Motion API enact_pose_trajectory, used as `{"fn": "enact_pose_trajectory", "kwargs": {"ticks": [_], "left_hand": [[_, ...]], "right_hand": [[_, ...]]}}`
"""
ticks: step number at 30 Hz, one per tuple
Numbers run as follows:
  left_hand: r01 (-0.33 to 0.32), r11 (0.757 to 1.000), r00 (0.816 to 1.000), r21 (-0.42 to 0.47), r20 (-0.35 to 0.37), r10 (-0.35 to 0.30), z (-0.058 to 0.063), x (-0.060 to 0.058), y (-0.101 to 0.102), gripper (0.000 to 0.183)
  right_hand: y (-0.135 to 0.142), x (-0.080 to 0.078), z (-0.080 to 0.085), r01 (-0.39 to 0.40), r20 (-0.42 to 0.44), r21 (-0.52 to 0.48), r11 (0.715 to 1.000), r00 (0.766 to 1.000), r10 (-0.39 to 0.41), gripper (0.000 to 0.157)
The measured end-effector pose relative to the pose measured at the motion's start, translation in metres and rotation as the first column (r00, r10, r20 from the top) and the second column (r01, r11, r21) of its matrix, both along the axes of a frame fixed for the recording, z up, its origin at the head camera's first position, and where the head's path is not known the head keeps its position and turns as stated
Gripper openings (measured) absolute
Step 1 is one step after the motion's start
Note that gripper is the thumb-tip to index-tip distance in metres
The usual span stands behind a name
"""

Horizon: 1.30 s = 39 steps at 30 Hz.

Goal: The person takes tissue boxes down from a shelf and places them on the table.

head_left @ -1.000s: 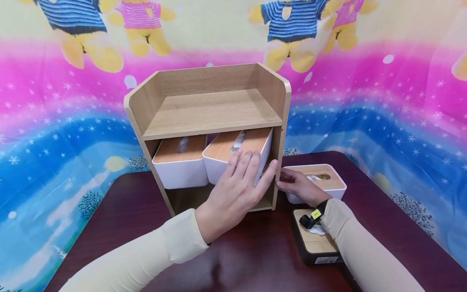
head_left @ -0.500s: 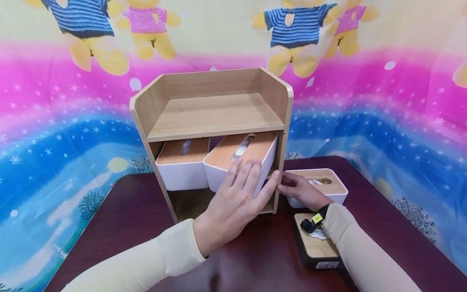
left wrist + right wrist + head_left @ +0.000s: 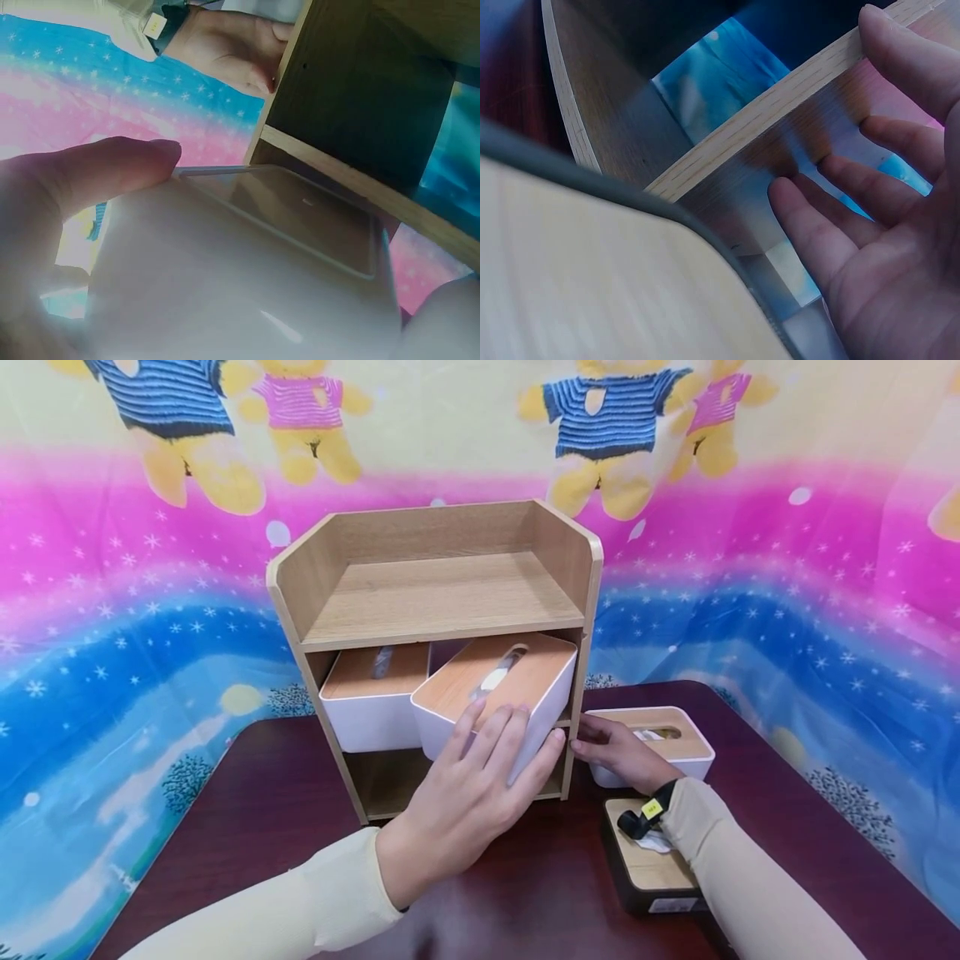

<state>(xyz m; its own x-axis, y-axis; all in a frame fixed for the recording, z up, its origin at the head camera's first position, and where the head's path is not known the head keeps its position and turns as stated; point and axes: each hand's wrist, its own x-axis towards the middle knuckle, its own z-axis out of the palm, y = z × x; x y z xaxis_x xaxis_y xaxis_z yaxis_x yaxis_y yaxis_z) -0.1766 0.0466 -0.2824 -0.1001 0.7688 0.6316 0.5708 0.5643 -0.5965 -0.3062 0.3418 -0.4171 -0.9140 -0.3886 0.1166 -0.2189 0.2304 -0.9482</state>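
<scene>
My left hand (image 3: 468,785) grips the front of a white tissue box (image 3: 480,681) with a wood-look lid, thumb on its right side and fingers over the front edge. This box sits askew, jutting out of the upper compartment of a small wooden shelf (image 3: 442,597). Beside it on the left stands a second white tissue box (image 3: 375,714). My right hand (image 3: 626,752) touches the outer face of the shelf's right side panel, its fingers nearly straight. In the right wrist view the thumb (image 3: 907,56) lies at that panel's front edge.
Behind my right hand a third white tissue box (image 3: 686,747) stands on the dark red table (image 3: 285,868). Nearer, under the right wrist, lies a black tissue box (image 3: 652,864) with a wood-look lid. A printed cloth (image 3: 787,568) hangs around the table.
The left hand has drawn the gripped tissue box farther out of the compartment and turned it more askew. My right hand keeps its place on the shelf's side.
</scene>
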Motion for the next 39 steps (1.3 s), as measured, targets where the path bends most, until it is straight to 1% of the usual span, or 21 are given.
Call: {"fn": "enact_pose_trajectory", "kwargs": {"ticks": [2,5,9,11,14,18,21,25,27,31,34,37,39], "left_hand": [[0.022,1.0,1.0,0.011,0.005,-0.022,-0.002,0.001,-0.002,0.047],[0.051,0.998,0.999,0.021,0.004,-0.051,-0.006,0.002,-0.006,0.045],[0.07,0.998,0.997,0.008,-0.013,-0.07,-0.01,0.004,-0.012,0.044],[0.079,0.997,0.996,-0.002,-0.027,-0.079,-0.011,0.005,-0.016,0.042],[0.109,0.994,0.993,-0.005,-0.051,-0.109,-0.011,0.005,-0.021,0.039],[0.14,0.99,0.986,-0.004,-0.09,-0.14,-0.01,0.005,-0.025,0.034],[0.143,0.99,0.985,0.0,-0.1,-0.142,-0.011,0.004,-0.027,0.032],[0.142,0.99,0.986,0.027,-0.092,-0.139,-0.016,0.003,-0.03,0.031],[0.151,0.987,0.984,0.051,-0.099,-0.145,-0.018,0.001,-0.031,0.031],[0.175,0.979,0.975,0.105,-0.156,-0.158,-0.022,-0.001,-0.031,0.029],[0.178,0.975,0.972,0.131,-0.181,-0.153,-0.024,-0.002,-0.031,0.029],[0.179,0.973,0.972,0.146,-0.181,-0.151,-0.025,-0.003,-0.031,0.03],[0.187,0.97,0.97,0.154,-0.184,-0.158,-0.024,-0.003,-0.032,0.03]], "right_hand": [[0.001,0.001,0.0,0.015,-0.008,0.023,1.0,1.0,-0.015,0.064],[0.002,0.002,-0.004,0.032,0.001,0.03,0.999,0.999,-0.032,0.065],[0.003,0.003,-0.011,0.018,0.016,0.01,1.0,1.0,-0.018,0.064],[0.003,0.003,-0.014,0.009,0.008,0.005,1.0,1.0,-0.009,0.063],[0.003,0.003,-0.013,-0.002,-0.016,-0.002,1.0,1.0,0.002,0.06],[0.003,0.004,-0.008,0.038,-0.015,0.017,0.999,0.999,-0.038,0.056],[0.003,0.004,-0.006,0.062,-0.019,0.021,0.998,0.998,-0.062,0.054],[0.003,0.003,-0.005,0.043,-0.047,-0.008,0.999,0.998,-0.044,0.053],[0.003,0.004,-0.005,0.038,-0.056,-0.017,0.999,0.998,-0.039,0.055],[0.002,0.005,-0.005,0.033,-0.072,-0.017,0.999,0.997,-0.034,0.068],[0.002,0.004,-0.005,0.054,-0.059,-0.006,0.999,0.997,-0.054,0.078],[0.002,0.004,-0.005,0.06,-0.045,-0.005,0.998,0.997,-0.06,0.081],[0.002,0.003,-0.005,0.061,-0.041,-0.012,0.998,0.997,-0.061,0.08]]}}
